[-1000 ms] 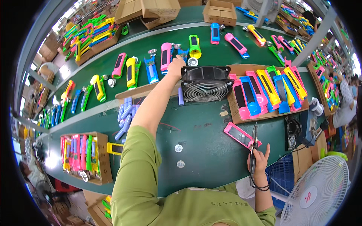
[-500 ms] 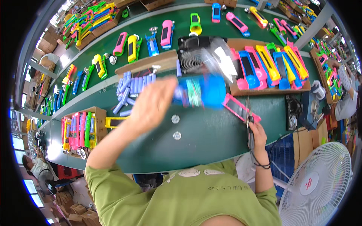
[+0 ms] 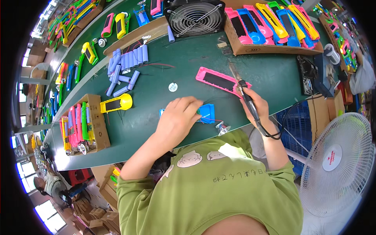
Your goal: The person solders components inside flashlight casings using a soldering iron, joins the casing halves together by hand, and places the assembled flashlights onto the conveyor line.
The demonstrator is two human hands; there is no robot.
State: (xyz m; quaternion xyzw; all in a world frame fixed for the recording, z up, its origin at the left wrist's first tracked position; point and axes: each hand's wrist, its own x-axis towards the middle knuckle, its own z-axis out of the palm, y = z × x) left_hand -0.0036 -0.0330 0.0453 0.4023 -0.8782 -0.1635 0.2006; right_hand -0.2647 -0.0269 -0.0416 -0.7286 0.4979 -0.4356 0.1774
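The left hand [image 3: 178, 117] is held palm down over a blue casing [image 3: 207, 112], its fingers bent and drawn close together, the fingertips at the green part inside. Much of the casing is covered by the hand; whether it is gripped or only touched cannot be told. The casing's uncovered end is seen just to the right of the fingers, on the green table [image 3: 156, 92] — a silvery lamp head [image 3: 223, 128] is placed beside that end, nearer the body, and thin red wire is seen between the two.

A soldering iron [image 3: 250, 105] is held in the right hand [image 3: 258, 107], the fingers closed around its dark handle, the tip pointed away from the body. A pink casing [image 3: 217, 81] with a dark panel is laid just beyond and to the left of the right hand, its near end passed over by the iron. The iron's black cord [image 3: 275, 136] is looped by the right wrist.

Beyond the left hand, a round white sticker [image 3: 173, 87] is seen on the table; farther off and to the left, purple cylinders [image 3: 135, 57] are heaped, some lined up side by side. A yellow casing [image 3: 125, 102] is laid to the left of the left hand, and farther left a cardboard box [image 3: 100, 125] is packed with coloured parts. Well beyond the right hand, a larger carton [image 3: 274, 50] is filled with pink, blue and yellow casings — a black fan [image 3: 194, 18] is set to its left.
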